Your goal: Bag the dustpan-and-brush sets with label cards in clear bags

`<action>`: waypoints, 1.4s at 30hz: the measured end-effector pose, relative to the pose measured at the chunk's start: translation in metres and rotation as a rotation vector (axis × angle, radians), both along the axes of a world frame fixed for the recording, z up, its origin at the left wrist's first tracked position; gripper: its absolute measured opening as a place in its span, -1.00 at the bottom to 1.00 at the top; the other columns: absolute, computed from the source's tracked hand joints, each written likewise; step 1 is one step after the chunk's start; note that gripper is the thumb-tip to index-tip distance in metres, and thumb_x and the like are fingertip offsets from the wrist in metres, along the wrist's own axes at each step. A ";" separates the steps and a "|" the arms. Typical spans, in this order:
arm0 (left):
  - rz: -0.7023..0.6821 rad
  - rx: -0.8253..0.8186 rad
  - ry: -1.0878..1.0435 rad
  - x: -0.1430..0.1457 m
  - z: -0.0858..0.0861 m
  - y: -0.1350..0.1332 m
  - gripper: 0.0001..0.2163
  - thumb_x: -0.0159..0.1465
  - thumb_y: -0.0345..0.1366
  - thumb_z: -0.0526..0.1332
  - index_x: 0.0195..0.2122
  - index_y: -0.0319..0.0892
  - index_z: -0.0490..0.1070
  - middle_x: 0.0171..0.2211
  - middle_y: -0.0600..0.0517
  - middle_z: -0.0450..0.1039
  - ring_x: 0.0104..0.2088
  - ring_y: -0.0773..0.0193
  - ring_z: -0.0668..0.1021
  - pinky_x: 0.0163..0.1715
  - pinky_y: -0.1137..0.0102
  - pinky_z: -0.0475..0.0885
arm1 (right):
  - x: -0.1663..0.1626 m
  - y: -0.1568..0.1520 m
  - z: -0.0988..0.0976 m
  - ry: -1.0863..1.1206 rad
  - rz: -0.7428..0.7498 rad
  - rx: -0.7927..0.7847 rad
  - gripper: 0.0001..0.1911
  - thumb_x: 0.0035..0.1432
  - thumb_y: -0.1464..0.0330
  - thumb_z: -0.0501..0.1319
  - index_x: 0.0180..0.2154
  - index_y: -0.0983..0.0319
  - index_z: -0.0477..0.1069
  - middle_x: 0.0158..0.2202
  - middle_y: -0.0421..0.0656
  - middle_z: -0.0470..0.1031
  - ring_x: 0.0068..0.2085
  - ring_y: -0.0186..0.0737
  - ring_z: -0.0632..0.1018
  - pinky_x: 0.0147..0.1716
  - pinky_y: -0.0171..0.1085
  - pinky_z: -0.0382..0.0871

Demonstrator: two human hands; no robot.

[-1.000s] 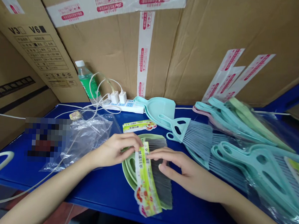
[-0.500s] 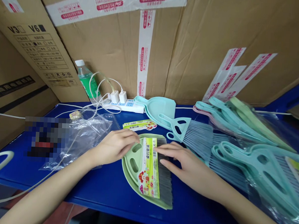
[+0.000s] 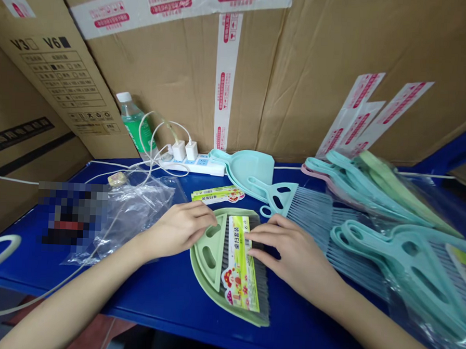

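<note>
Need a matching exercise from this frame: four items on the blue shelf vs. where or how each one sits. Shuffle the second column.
Things:
1. green brush set
2. water bottle
3. power strip
4. clear plastic bag

Places or states:
A. white, with chargers plugged in
B. lying flat, touched by left hand and right hand
C. upright at the back, against the cardboard box
D. crumpled, beside the left hand on its outer side

Pairs: 1-B, 2-C, 3-A, 4-D
</note>
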State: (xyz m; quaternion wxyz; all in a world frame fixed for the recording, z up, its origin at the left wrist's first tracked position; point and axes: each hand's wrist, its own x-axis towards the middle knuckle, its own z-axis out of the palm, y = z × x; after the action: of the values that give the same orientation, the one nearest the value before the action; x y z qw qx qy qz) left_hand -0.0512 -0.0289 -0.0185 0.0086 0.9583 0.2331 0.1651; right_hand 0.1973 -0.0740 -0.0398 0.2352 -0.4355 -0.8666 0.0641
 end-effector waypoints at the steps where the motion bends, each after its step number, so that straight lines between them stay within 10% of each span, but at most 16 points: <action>1: -0.003 0.002 0.004 0.000 0.000 0.000 -0.79 0.37 -0.45 -0.01 -0.18 -0.23 0.43 -0.22 -0.04 0.53 -0.21 0.22 0.54 -0.23 0.34 0.50 | 0.000 0.000 0.000 -0.005 0.002 0.007 -0.85 0.11 0.41 0.33 -0.23 0.16 0.58 -0.29 -0.19 0.64 -0.28 -0.07 0.49 -0.27 -0.07 0.47; 42: 0.006 0.034 0.069 0.001 0.001 -0.002 -0.80 0.33 -0.49 0.03 -0.16 -0.23 0.43 -0.20 -0.04 0.51 -0.20 0.21 0.52 -0.19 0.35 0.49 | 0.001 0.000 -0.001 -0.051 -0.044 0.028 -0.87 0.18 0.50 0.18 -0.36 0.19 0.47 -0.37 -0.15 0.52 -0.26 -0.10 0.52 -0.28 -0.11 0.45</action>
State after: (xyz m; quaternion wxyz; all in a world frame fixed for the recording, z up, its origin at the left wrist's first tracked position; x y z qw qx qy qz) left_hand -0.0506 -0.0306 -0.0173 -0.0162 0.9627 0.2334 0.1358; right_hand 0.1980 -0.0744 -0.0411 0.2203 -0.4525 -0.8634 0.0354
